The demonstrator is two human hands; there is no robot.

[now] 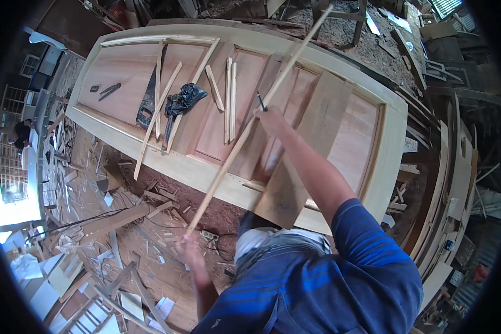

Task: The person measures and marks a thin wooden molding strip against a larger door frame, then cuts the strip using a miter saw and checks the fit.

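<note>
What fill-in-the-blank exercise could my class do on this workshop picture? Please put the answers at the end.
1. The left hand grips the long wooden strip near its ____ end in the picture (upper or lower).
2. The right hand, holding a slim writing tool, is ____ in the picture than the left hand (higher or lower).
3. The crumpled plastic bag on the panelled door is ____ in colour.
4. The handsaw lies to the ____ of the bag in the picture.

Missing words: lower; higher; black; left.
</note>
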